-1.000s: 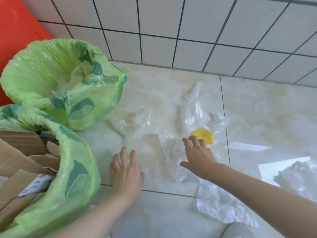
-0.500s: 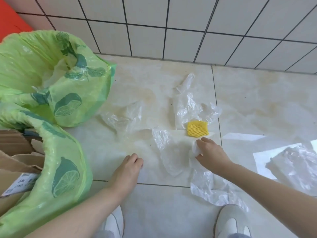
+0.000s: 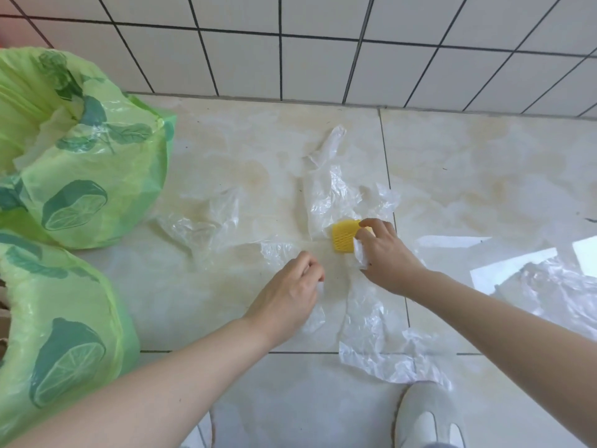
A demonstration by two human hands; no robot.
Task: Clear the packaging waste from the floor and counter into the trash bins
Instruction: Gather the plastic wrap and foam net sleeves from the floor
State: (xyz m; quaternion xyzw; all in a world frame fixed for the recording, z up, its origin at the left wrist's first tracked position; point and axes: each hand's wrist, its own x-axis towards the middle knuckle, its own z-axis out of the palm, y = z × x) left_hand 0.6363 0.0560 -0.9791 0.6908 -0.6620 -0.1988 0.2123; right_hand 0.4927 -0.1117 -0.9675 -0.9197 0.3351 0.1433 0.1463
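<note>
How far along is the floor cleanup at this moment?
Early on. Done: the two green-lined bins already hold some waste. In hand: the right hand grips clear plastic while touching the yellow foam net; the left hand pinches another clear sheet. Left: several clear wrappers lie scattered on the floor tiles.

The two thin plastic bin liners (image 3: 87,176) at the left edge of the floor are light green with a dark green print of lime slices and leaves. The small foam net sleeve (image 3: 343,238) is bright yellow, and the crumpled plastic film pieces (image 3: 332,189) are clear to whitish. The glossy floor tiles (image 3: 478,176) are cream with faint beige marbling, the square wall tiles (image 3: 316,66) white with dark grout, and the shoe (image 3: 426,415) pale grey-white.
</note>
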